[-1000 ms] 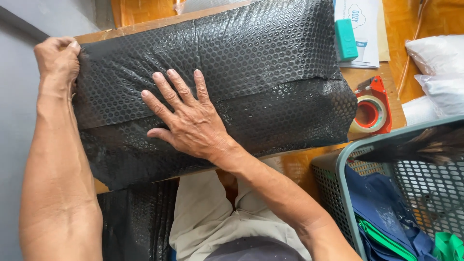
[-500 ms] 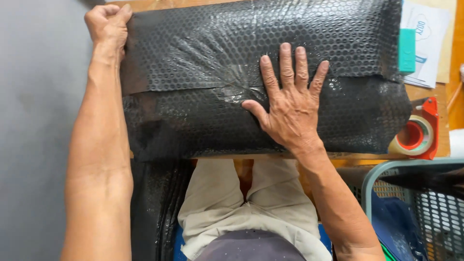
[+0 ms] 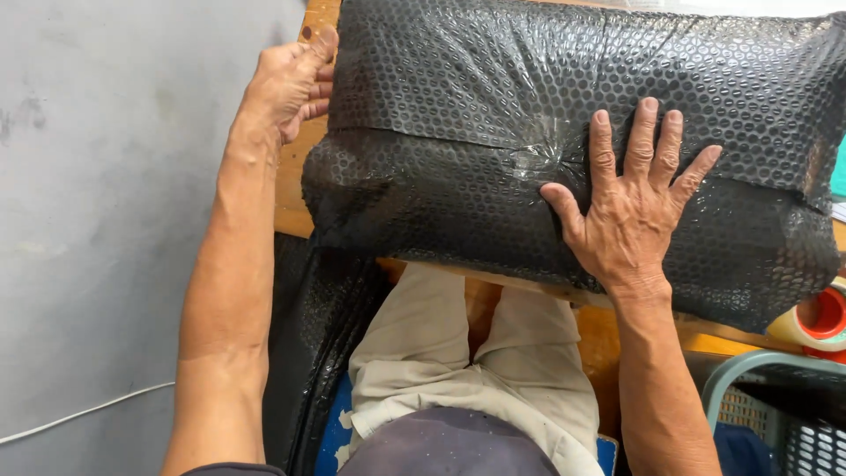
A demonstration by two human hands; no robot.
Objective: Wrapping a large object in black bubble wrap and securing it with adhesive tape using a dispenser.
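The left hand (image 3: pixel 286 84) pinches the end of the black bubble-wrapped parcel (image 3: pixel 493 88) — fingers curled shut. The right hand (image 3: pixel 630 207) lies flat on the seam — fingers spread.

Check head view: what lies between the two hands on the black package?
Only the black bubble-wrapped package with its overlapping seam and clear tape spans left hand to right hand, per the head view.

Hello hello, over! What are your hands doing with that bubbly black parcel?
Left hand pinching the wrap's end. Right hand flat, fingers spread, on the black bubble-wrapped parcel. Tape dispenser beside it, untouched.
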